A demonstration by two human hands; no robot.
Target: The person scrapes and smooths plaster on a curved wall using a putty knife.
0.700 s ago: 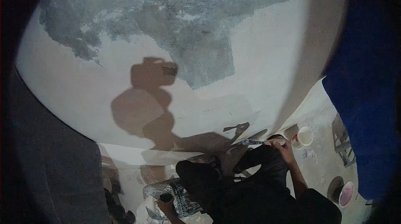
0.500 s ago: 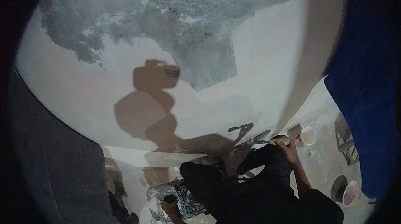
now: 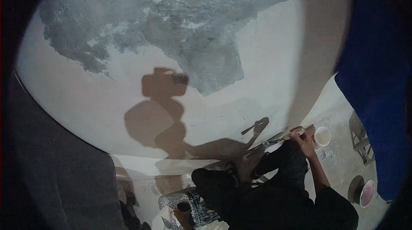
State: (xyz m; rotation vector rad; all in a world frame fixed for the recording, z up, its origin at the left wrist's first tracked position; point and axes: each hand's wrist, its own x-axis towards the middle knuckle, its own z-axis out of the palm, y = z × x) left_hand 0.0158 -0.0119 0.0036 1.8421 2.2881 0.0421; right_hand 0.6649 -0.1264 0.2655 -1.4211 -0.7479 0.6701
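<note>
Scraper (image 3: 274, 141) in right hand (image 3: 303, 141) points left, long axis slanting slightly.

Place: indoor renovation site | patchy grey-and-white wall (image 3: 268, 67) | white bucket (image 3: 322, 136) | white-smudged floor (image 3: 337, 170)

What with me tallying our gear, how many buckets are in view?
2: a white bucket just right of the right hand in the picture, and a pink-lined one farther right and lower. Dark areas may hide others.
</note>
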